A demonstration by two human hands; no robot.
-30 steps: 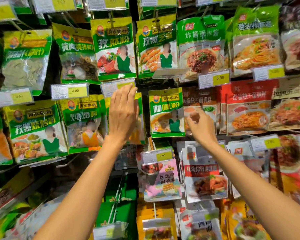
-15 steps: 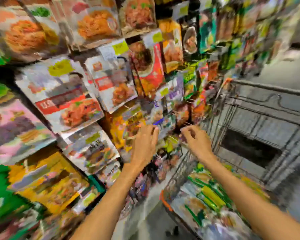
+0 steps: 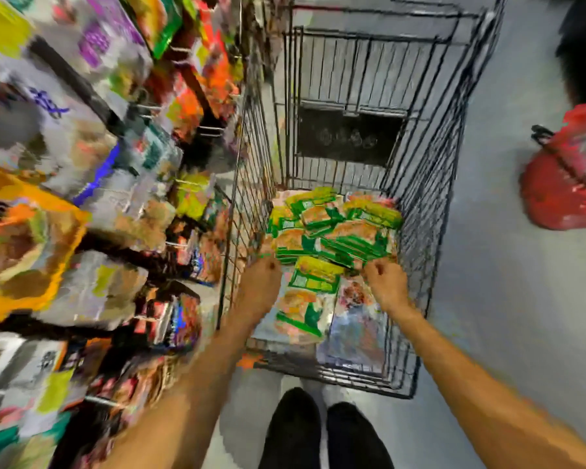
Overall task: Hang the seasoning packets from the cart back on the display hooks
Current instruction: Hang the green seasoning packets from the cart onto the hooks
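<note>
seasoning packets [image 3: 332, 228]: green-and-orange heap in the near end of the cart [image 3: 420, 170], with flatter packets lying under it on my side.
display [image 3: 82, 198]: far left, rows of hung packs, too blurred to read.
left grip [image 3: 259, 286]: mine, inside the cart by its left wire wall, fingers bent down onto the heap's left edge. Can't tell if clamped on a packet.
shoes [image 3: 295, 431]: black pair on the grey floor [image 3: 487, 299], just behind the cart.
right grip [image 3: 386, 282]: mine, fingers curled, knuckles up, at the heap's near right edge. Can't tell if it holds anything.
red basket [image 3: 565, 184]: on the floor, well right of the cart.
</note>
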